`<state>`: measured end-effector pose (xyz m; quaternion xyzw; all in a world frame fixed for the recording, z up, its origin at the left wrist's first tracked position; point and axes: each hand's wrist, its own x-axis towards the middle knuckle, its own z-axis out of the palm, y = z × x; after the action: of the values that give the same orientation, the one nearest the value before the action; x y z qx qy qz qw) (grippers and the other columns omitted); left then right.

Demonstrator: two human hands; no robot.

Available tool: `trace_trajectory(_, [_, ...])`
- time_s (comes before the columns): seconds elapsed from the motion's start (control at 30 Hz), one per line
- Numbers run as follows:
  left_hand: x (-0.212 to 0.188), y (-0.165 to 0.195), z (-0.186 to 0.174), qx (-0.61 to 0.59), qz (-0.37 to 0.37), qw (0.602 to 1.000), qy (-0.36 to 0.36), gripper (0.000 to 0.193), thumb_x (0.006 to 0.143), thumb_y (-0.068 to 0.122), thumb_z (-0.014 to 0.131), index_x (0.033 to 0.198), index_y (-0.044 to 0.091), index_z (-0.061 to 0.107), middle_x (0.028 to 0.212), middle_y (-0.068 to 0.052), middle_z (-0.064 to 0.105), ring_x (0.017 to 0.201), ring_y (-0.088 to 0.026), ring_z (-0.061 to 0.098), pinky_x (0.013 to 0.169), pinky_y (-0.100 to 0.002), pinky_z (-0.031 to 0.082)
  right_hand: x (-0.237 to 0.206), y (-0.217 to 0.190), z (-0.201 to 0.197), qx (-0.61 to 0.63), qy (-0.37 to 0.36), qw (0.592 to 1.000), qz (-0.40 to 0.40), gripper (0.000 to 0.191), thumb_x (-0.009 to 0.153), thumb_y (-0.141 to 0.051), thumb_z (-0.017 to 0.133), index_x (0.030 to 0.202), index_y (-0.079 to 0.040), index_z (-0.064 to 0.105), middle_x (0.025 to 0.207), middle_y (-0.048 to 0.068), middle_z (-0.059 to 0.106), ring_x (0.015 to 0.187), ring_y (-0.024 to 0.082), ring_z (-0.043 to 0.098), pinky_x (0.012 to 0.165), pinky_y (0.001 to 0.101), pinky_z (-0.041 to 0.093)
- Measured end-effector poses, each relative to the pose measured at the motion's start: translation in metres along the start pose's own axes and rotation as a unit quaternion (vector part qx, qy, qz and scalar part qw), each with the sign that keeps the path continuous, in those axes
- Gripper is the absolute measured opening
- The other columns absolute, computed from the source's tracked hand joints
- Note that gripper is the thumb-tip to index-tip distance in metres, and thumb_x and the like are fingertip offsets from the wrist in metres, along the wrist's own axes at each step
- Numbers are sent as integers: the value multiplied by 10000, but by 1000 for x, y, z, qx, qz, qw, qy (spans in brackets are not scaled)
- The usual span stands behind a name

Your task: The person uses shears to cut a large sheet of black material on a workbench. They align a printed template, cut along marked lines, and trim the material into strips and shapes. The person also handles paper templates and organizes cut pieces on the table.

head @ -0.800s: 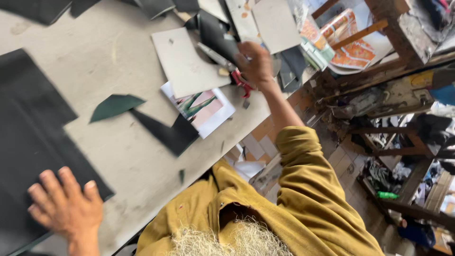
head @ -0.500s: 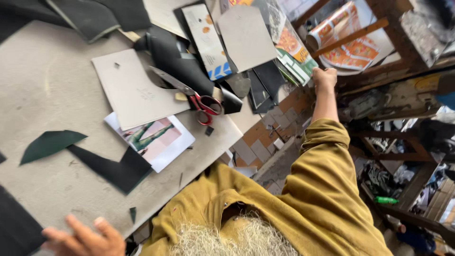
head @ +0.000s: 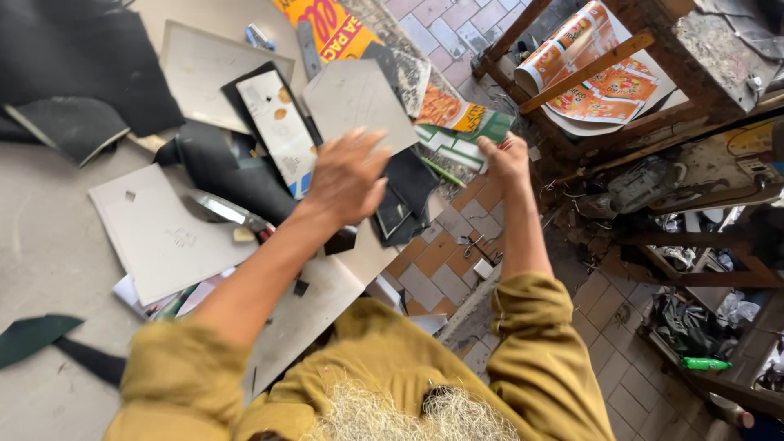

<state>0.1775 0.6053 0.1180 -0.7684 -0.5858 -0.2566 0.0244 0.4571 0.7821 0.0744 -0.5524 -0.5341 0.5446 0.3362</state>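
Right hand (head: 502, 157) pinches the green printed card (head: 461, 140) at the table's edge (head: 371, 261), while the open left hand (head: 347, 175) hovers just beside it.

Soft, even daylight fills the scene, bright without harsh glare. The pale worktable (head: 49, 245) reflects it flatly, and shadows under the cardboard sheets beside it are faint. Motion blur smears the left hand (head: 347, 175) and its sleeve; the right hand (head: 502, 155) is slightly sharper. Right of the worktable, the floor clutter sits dimmer, and lines bend near the frame edges.
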Motion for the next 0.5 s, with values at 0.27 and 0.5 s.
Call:
trace_trajectory(0.27, [179, -5, 90, 125, -28, 941, -313, 1210, 614, 357, 892, 1610, 275, 208, 1676, -46, 224, 1493, -381, 118, 1159, -627, 35, -62, -41, 23, -237, 59, 962, -125, 216, 948, -132, 663, 1122, -87, 784, 707, 39, 703, 569, 83, 566, 543, 278, 476])
trace_trajectory(0.5, [186, -8, 101, 109, -45, 928, -354, 950, 728, 317, 749, 1563, 234, 303, 1485, -129, 465, 1505, -443, 171, 1133, -738, -21, -82, -43, 3, -192, 73, 969, -140, 166, 1034, -149, 659, 947, -42, 753, 702, -5, 639, 563, 59, 476, 489, 262, 387])
